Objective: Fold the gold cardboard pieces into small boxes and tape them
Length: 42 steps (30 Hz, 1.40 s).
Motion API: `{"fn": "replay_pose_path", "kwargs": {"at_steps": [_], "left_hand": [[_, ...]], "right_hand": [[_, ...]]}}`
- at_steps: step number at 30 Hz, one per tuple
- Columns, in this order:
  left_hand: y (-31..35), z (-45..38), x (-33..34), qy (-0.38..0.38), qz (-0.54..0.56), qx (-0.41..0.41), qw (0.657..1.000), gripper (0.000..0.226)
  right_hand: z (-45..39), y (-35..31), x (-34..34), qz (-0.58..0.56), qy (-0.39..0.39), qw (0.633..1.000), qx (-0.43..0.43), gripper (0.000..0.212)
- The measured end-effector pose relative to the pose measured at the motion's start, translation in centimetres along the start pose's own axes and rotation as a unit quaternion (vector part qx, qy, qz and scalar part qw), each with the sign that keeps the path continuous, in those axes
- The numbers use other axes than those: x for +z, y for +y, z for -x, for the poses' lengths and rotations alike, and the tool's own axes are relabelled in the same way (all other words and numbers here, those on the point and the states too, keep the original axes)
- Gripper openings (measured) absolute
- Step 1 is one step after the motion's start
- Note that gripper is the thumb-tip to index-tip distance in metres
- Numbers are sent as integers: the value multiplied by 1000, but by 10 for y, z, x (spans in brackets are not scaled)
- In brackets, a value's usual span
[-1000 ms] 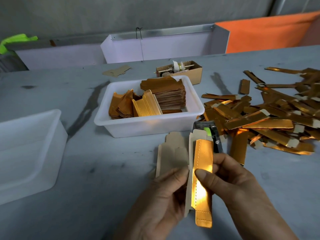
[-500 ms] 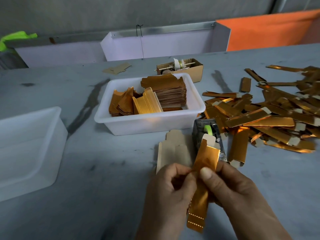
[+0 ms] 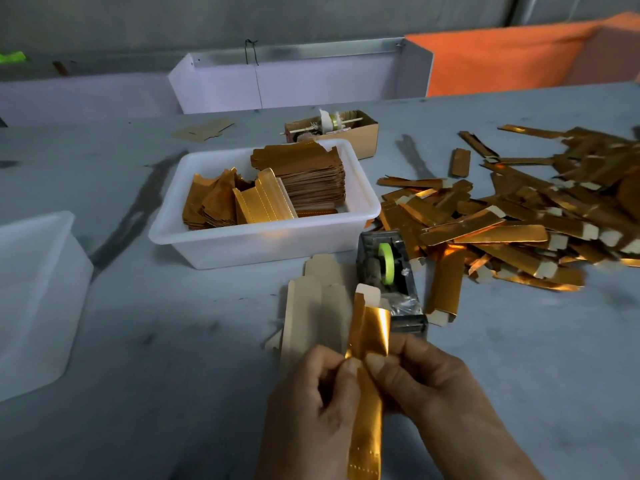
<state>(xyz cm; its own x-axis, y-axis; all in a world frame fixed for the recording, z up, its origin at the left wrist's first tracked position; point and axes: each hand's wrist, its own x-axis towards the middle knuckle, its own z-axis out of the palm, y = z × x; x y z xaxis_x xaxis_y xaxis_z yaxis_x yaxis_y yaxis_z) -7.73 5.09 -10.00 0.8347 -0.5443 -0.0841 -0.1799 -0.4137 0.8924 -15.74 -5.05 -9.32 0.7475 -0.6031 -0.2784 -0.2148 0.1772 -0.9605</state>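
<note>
Lower centre of the frame: a gold cardboard piece (image 3: 367, 389) sits pinched between both hands, thumbs pressed on its face near mid-length. Left hand (image 3: 311, 407) curls its fingers round the left edge; right hand (image 3: 420, 375) grips the right edge, knuckles up. Both wrists enter from the bottom edge. The piece's long axis runs near vertical in frame, pale tab end pointing up toward the tape dispenser (image 3: 391, 275); lower end reaches the bottom edge. Flat blanks (image 3: 315, 306) lie on the table just left.
</note>
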Motion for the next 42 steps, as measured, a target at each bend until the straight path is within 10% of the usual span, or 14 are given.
{"fn": "replay_pose_path", "kwargs": {"at_steps": [7,19,26,42], "left_hand": [[-1,-17,2,-2,150,-54,987,16],[7,-25,24,-122,457,-149,868,21],[-2,-27,35,-64,284,-99,952,22],[5,-29,28,-89,309,-16,947,21]], "right_hand": [[-18,-17,-31,196,220,947,-125,7],[-48,-8,-21,50,138,988,39,18],[-46,-13,-14,8,158,987,3,18],[-18,7,-18,235,199,948,-83,21]]}}
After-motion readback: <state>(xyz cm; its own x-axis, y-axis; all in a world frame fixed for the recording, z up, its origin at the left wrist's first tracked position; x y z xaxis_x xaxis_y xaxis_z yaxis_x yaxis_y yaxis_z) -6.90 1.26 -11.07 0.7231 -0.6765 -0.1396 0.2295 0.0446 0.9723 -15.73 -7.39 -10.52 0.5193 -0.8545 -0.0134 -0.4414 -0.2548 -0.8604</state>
